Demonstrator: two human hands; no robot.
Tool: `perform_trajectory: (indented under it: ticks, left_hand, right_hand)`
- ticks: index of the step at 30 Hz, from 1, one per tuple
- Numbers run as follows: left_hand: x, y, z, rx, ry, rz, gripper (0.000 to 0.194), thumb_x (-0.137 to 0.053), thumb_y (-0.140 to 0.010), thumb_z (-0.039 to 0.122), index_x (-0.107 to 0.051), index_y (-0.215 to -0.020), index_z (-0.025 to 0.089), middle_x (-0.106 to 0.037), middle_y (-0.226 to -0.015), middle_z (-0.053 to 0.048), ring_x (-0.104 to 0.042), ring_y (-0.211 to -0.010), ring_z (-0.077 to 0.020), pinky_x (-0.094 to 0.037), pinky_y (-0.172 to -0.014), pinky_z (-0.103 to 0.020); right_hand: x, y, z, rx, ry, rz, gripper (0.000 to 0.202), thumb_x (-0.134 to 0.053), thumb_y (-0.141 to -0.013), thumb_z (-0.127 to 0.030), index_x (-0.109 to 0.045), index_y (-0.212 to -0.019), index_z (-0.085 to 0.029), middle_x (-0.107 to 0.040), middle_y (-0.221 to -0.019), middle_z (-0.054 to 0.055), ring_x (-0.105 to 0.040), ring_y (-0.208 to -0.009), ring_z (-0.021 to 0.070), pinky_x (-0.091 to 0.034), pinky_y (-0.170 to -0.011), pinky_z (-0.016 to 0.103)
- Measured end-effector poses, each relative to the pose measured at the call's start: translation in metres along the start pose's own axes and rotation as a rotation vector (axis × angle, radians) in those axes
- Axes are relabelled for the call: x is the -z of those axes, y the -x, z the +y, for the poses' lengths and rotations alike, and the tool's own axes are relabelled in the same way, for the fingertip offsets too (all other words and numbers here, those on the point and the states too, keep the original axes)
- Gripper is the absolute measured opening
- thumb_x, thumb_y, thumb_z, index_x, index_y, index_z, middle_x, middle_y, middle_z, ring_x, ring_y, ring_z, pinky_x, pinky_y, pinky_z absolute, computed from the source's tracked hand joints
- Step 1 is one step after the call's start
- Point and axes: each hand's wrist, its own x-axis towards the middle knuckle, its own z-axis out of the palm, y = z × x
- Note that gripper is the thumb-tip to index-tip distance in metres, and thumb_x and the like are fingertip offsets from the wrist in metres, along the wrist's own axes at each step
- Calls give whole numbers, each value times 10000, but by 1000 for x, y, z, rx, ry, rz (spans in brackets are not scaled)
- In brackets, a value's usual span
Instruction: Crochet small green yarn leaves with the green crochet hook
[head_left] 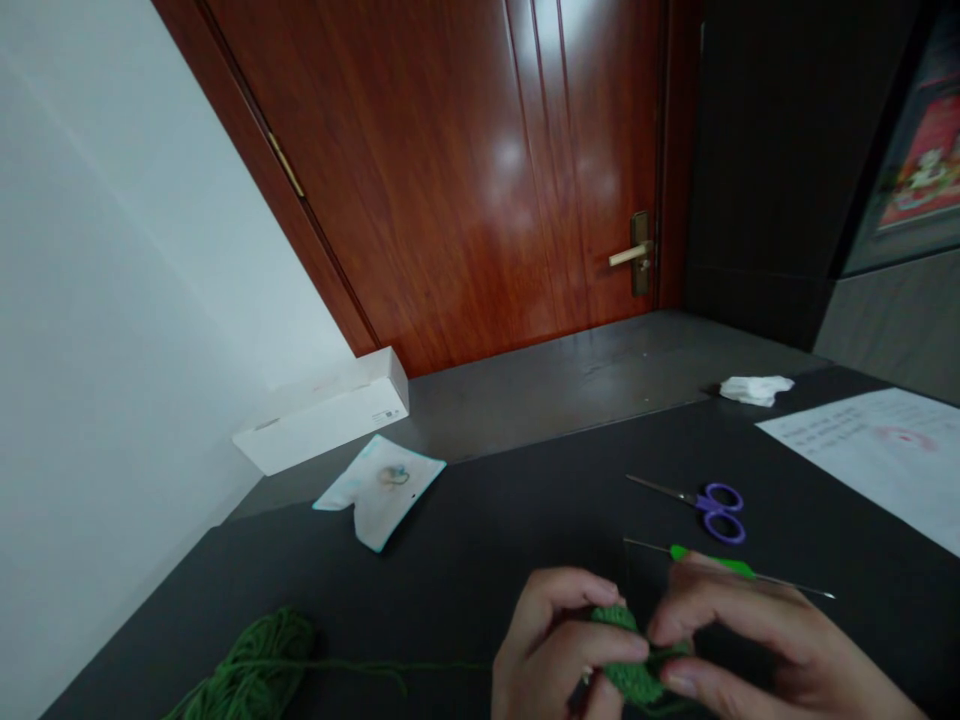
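Note:
My left hand [559,640] has its fingers closed round a small dark green crocheted piece [626,660], low in the view. From the other side, the thumb and forefinger of my right hand [742,630] pinch the edge of that piece; its yarn there is partly hidden. Just behind the right hand is a double-ended crochet hook [791,583] with a bright green handle; whether the hand touches it I cannot tell. A green yarn strand [390,667] runs left from the hands to a ball of green yarn [259,665].
Purple-handled scissors [712,510] lie beyond my right hand on the dark table [517,510]. Printed paper [892,460] and a crumpled tissue [756,390] are at the right. An opened white packet [397,490] and a white box [330,420] stand back left, before a wooden door [465,200].

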Motion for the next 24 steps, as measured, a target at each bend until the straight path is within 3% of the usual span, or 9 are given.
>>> perform_trajectory:
  ticks: [3, 7, 11, 14, 24]
  left_hand:
    - [-5, 1, -3, 160, 204, 11, 386, -567, -741, 2, -719, -931, 303, -624, -1011, -29, -654, -871, -177, -509, -759, -261]
    - [-6, -3, -4, 524, 656, 67, 333, -671, -799, 259, -660, -1127, 319, -684, -1014, -64, -676, -887, -221, -518, -758, -299]
    - [-4, -7, -3, 741, 862, 84, 297, -667, -799, 389, -711, -1051, 239, -719, -927, -88, -654, -860, -213, -506, -724, -297]
    - [-4, -7, -2, 806, 917, 102, 312, -672, -783, 430, -734, -995, 208, -713, -876, -88, -631, -819, -198, -495, -694, -294]
    - [5, -9, 0, 817, 720, 111, 353, -641, -800, 456, -709, -1004, 176, -675, -809, -69, -610, -675, -165, -485, -611, -288]
  right_hand:
    - [-1, 4, 4, 90, 49, 14, 93, -649, -849, -180, -619, -892, -257, -698, -735, -39, -653, -666, 132, -498, -663, 240]
    - [-2, 7, 6, 151, 131, 66, 84, -623, -871, -179, -600, -910, -250, -709, -744, -28, -662, -659, 146, -496, -749, 281]
    - [-3, 10, 8, 197, 207, 81, 113, -631, -860, -179, -590, -934, -252, -717, -746, -29, -678, -668, 153, -499, -768, 284]
    - [-4, 11, 8, 184, 228, 90, 105, -621, -861, -164, -584, -919, -243, -708, -736, -30, -673, -658, 149, -500, -760, 288]
    - [-9, 11, 12, 154, 239, 75, 115, -616, -851, -138, -585, -908, -233, -687, -736, -25, -659, -660, 150, -489, -769, 312]
